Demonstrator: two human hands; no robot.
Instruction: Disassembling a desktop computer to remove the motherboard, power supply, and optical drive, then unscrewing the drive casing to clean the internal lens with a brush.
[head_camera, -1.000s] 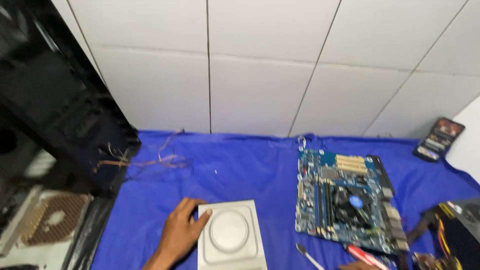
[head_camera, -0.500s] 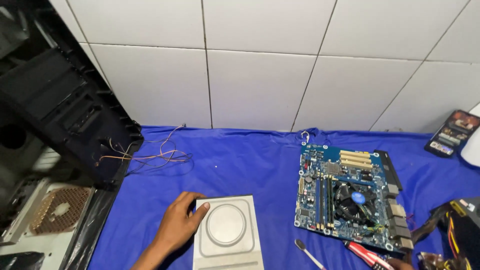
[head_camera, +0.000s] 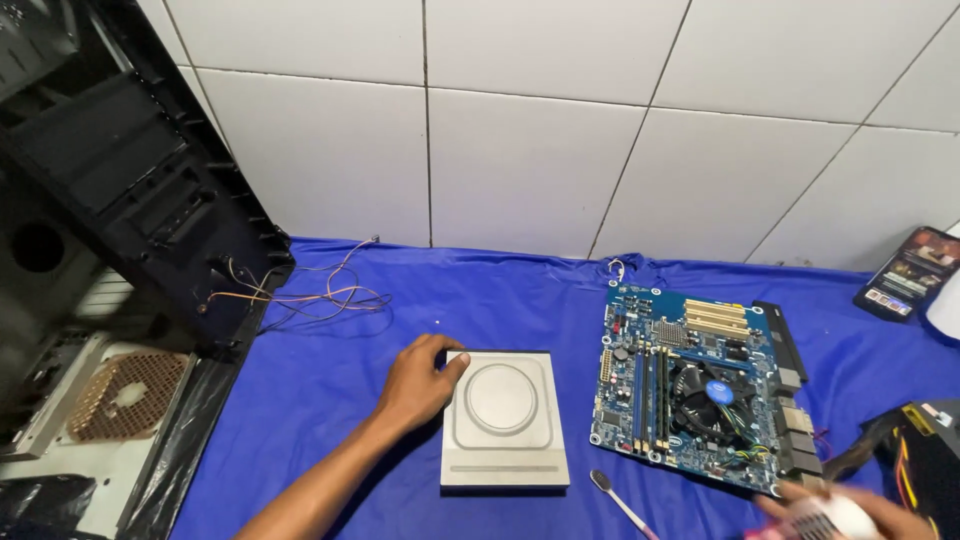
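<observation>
1. Since the earlier frame the view has tilted down a little, so more of the blue cloth (head_camera: 330, 400) shows below the grey optical drive (head_camera: 505, 420), and the left hand (head_camera: 420, 380) has shifted only slightly, keeping its place at the drive's upper left corner.
2. Left hand: fingers curled over that corner, resting on the metal rather than wrapped around it (a steadying touch, as far as the head view shows).
3. Right hand (head_camera: 850, 515): blurred at the lower right edge, closed around something white and pink; I cannot tell what it is.
4. Where the drive lies: flat on the cloth, label side down, between the black computer case (head_camera: 130, 200) on the left and the blue motherboard (head_camera: 695, 385) on the right, apart from both.
5. Doing it well, in my judgement: press down evenly on the corner so the drive does not slide on the cloth, and keep it away from the loose wires (head_camera: 310, 295) and the small brush (head_camera: 620, 503) just below its right corner.
</observation>
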